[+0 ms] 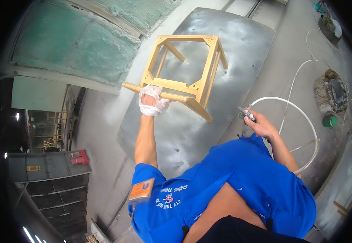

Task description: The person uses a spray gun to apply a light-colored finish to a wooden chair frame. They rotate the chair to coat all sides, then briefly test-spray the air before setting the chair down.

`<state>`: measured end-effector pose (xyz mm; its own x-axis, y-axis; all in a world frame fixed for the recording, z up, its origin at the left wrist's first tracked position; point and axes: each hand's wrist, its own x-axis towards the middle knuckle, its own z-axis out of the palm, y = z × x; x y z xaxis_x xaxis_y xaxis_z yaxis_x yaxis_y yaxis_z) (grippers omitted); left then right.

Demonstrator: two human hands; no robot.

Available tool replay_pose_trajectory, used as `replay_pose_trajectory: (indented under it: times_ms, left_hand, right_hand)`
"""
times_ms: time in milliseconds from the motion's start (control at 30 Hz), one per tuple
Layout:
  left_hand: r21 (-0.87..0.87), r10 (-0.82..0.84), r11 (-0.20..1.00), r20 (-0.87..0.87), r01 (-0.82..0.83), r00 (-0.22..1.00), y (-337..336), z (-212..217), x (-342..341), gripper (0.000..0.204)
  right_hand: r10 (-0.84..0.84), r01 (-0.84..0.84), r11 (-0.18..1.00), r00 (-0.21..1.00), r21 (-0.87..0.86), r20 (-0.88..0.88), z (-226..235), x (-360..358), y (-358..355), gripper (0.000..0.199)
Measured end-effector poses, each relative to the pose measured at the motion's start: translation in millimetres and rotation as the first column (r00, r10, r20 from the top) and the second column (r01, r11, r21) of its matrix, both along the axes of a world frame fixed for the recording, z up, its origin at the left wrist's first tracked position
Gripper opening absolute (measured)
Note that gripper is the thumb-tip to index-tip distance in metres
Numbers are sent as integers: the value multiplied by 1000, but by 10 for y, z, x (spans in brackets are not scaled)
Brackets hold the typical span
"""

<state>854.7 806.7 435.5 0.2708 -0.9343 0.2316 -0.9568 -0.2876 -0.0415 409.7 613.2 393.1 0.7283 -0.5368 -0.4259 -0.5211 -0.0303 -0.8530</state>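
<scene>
A light wooden chair frame, with no seat panel in it, stands on a large grey metal sheet. My left hand, partly wrapped in a thin white covering, is closed round the chair's top back rail. To the right of the chair, my bare right hand grips a small metal spray gun, apart from the wood. A pale hose loops up near the gun and curves round behind my right forearm.
Teal filter-like panels line the far left. On the right floor are a crusted round container, a small green can and a thin line running to a dark bucket. A red object sits at left.
</scene>
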Motion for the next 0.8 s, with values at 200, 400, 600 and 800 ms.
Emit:
replay_pose_trajectory:
  times_ms: [200,400,600,800]
  left_hand:
    - [-200,231,958,118,-204,966,95,-92,-1301,68]
    - [-143,502,840,-166,-524,849,-320,-67,-1867,52]
    - [-383,387,829,-133,-407,912,-742,-35,-1320,47]
    - [-704,357,550,-287,-449,889,107,-1327,-1646,63]
  right_hand:
    - [-160,185,965,977,186,-140,-83,-176,-152,67]
    - [-170,180,975,981,130,-88,-132,-174,-301,68]
    - [292,-294,927,955,-231,-47,-189,124,-161,67]
    - [352,-339,915,936,-219,20,-323,358,-75,64]
